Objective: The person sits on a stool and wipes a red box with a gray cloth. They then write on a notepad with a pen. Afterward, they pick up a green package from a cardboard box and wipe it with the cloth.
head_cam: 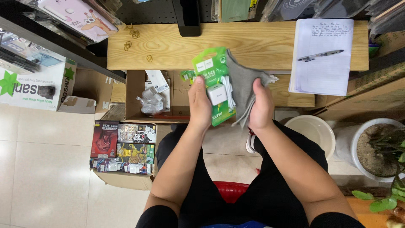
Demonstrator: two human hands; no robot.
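Left hand [199,103] closed on green charger pack [216,84], white plug and cable showing; right hand [260,107] clenched on grey cloth [242,82] pressed against pack's right side.

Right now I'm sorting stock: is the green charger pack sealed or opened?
Seemingly sealed: the white charger sits in the green charger pack, held by the left hand.

I see my left hand [199,103] gripping a green blister pack holding a white charger and cable [217,86], with my right hand [261,107] just right of it, pressing a grey cloth [244,84] against the pack. Beyond them runs a pale wooden shelf [190,44]; on its right end lies a white paper notepad [322,57] with a silver pen [320,55] on top. An open brown cardboard box [133,95] sits below the shelf, left of my hands.
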